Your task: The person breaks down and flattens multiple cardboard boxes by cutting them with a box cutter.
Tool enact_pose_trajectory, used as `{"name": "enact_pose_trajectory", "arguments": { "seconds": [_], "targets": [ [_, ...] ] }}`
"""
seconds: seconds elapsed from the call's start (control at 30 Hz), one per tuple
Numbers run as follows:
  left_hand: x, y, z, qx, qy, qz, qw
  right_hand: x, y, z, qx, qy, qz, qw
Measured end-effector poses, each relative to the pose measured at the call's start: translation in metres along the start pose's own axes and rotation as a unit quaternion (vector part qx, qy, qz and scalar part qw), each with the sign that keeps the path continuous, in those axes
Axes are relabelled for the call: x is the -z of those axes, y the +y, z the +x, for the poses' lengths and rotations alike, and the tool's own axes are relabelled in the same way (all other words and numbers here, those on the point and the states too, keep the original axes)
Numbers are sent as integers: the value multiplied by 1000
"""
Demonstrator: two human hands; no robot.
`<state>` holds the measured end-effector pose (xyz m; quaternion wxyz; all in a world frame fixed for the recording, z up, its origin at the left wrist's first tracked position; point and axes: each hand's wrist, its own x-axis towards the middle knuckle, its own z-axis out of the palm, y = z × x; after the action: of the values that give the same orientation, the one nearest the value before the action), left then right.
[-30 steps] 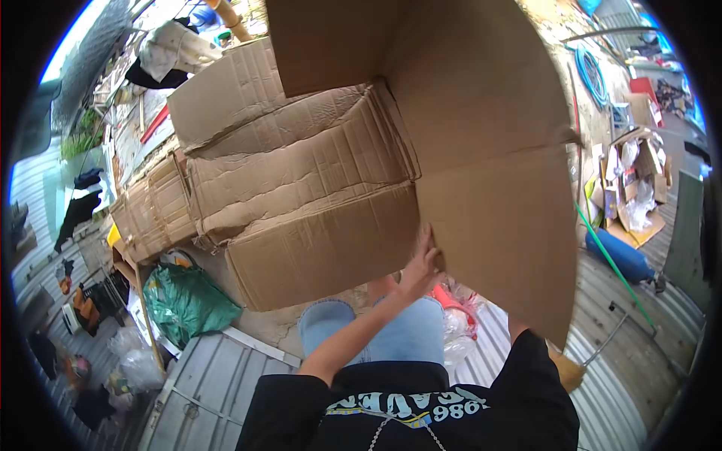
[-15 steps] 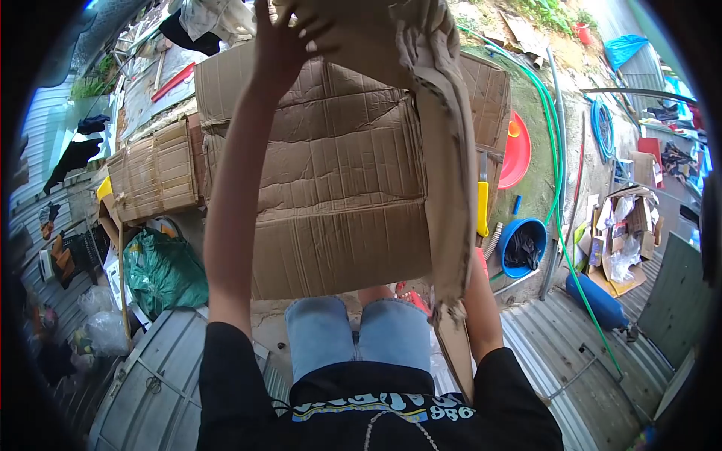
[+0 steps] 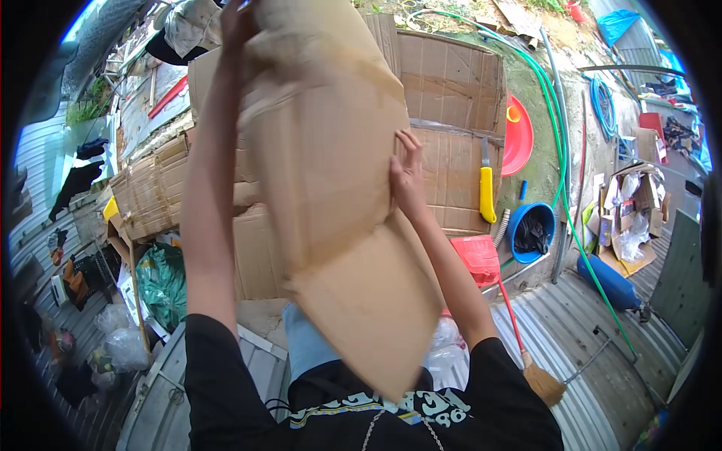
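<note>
A large folded cardboard sheet (image 3: 331,165), smeared by motion, hangs tilted in front of me, its lower flap (image 3: 368,308) pointing down toward my shirt. My right hand (image 3: 408,174) grips its right edge, fingers bent. Up at the top left, my left hand (image 3: 239,26) is closed at the sheet's upper left edge; its fingers are blurred and partly cut off by the frame. Behind the sheet lie more flattened cardboard pieces (image 3: 451,83), largely covered by it. A yellow-handled knife (image 3: 488,194) rests on the cardboard to the right of my right hand.
At right stand a blue bucket (image 3: 547,218) with a black bag, a red basin (image 3: 519,139), a red dustpan (image 3: 475,257) and a broom (image 3: 543,382). A green hose (image 3: 562,150) runs along the wall. Leftward are a green bag (image 3: 162,282) and bundled cardboard (image 3: 150,180).
The cardboard sheet has swung from edge-on at the right to facing me. My right hand has come up into view on its edge; my left hand, fingers spread before, has moved left onto it.
</note>
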<state>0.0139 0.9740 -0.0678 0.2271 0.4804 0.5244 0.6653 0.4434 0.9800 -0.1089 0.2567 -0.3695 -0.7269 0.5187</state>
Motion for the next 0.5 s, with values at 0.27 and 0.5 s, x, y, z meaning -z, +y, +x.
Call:
{"name": "enact_pose_trajectory", "arguments": {
  "seconds": [0.27,0.5],
  "targets": [
    [20,45,-67,399,-53,133,906,-67,31,-14,43,-149,-415,897],
    [19,-11,-149,376,-113,402,827,-91,19,13,-74,-278,-555,780]
  ]
}}
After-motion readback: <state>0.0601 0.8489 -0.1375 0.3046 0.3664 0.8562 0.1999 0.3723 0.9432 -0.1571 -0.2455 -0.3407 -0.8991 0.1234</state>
